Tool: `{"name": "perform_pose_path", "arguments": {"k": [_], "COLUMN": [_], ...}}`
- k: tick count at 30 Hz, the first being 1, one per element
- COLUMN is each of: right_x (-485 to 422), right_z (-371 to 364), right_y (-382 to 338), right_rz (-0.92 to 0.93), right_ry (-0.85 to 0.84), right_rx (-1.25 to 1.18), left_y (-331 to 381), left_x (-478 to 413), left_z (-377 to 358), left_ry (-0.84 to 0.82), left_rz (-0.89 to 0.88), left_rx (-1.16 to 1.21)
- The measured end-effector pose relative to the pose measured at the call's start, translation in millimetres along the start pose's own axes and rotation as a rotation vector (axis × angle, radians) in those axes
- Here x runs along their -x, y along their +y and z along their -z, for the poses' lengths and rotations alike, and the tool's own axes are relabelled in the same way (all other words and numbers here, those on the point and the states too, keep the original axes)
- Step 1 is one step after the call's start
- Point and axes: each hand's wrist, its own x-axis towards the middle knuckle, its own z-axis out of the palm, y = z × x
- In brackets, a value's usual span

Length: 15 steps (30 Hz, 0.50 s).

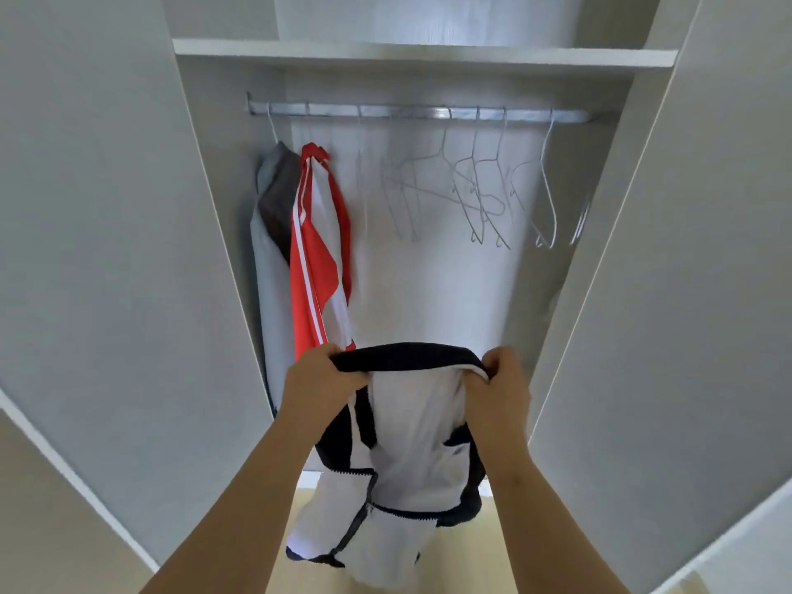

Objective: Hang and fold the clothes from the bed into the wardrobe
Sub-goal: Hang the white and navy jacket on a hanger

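I hold a white jacket with dark navy trim and a zipper [411,426] up in front of the open wardrobe. My left hand [319,383] grips the dark collar at its left end, and my right hand [499,385] grips the collar at its right end. The jacket hangs down between my forearms. Above it runs the metal hanging rail [420,112]. Several empty wire hangers [484,195] hang from its middle and right. At the rail's left hang a grey garment [272,233] and a red and white jacket [319,250].
Two white wardrobe doors stand open, one on the left [107,250] and one on the right [685,272]. A white shelf [420,51] spans the wardrobe above the rail. Pale wooden floor [463,550] shows below the jacket.
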Motion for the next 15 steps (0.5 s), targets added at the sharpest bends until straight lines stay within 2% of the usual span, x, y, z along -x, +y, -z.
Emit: {"name": "perform_pose_path", "arguments": {"k": [2, 4, 8, 13, 15], "right_x": [-21, -42, -80, -140, -173], "right_z": [-22, -46, -84, -138, -157], "right_y": [-9, -12, -17, -21, -24], "right_rz": [0.017, 0.015, 0.029, 0.061, 0.094], "right_ry": [-0.028, -0.082, -0.172, -0.333, -0.442], "right_rx": [0.005, -0.004, -0.052, -0.107, -0.155], "left_y": [-1, -1, 11, 24, 29], "left_x": [-32, -65, -114, -186, -220], "left_z": [2, 1, 0, -2, -8], "left_ry": [0.103, 0.184, 0.197, 0.234, 0.296], "left_rz": [0.002, 0.061, 0.165, 0.210, 0.234], "left_rx": [0.040, 0.211, 0.526, 0.701, 0.746]}}
